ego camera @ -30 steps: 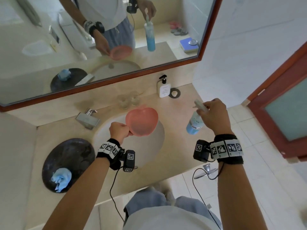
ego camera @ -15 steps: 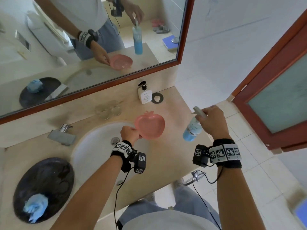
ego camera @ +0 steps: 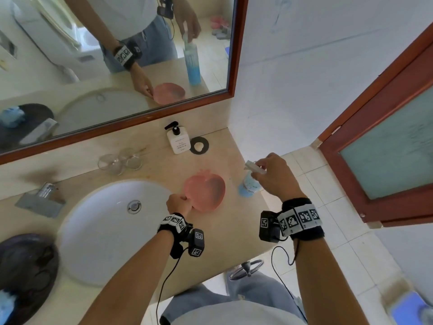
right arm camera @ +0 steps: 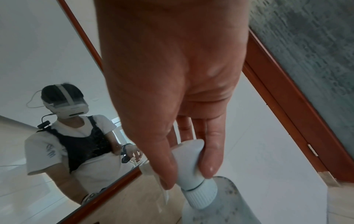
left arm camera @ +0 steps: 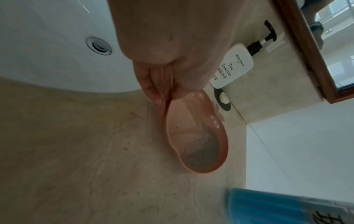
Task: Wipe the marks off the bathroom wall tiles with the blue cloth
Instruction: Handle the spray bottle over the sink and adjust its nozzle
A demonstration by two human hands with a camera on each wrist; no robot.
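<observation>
The blue cloth (ego camera: 5,305) lies crumpled on a dark round tray (ego camera: 28,261) at the counter's far left, away from both hands. My left hand (ego camera: 185,198) pinches the near rim of a pink apple-shaped dish (ego camera: 207,191), which sits low on the counter right of the sink; the left wrist view shows the fingers (left arm camera: 153,91) on that dish (left arm camera: 199,136). My right hand (ego camera: 257,168) grips the white spray head (right arm camera: 189,163) of a blue spray bottle (ego camera: 248,187) at the counter's right edge. Faint blue marks (ego camera: 277,15) show on the white wall tiles.
A white sink (ego camera: 110,231) fills the counter's middle, with a tap (ego camera: 41,198) behind it. Two glass cups (ego camera: 120,161), a white pump bottle (ego camera: 178,140) and a black soap ring (ego camera: 199,145) stand by the mirror (ego camera: 117,66). A wooden door (ego camera: 386,148) is at the right.
The pink dish has moved right, from over the sink to the counter beside it. The spray bottle has come down to the counter's right edge. The view has swung right toward the tiled wall.
</observation>
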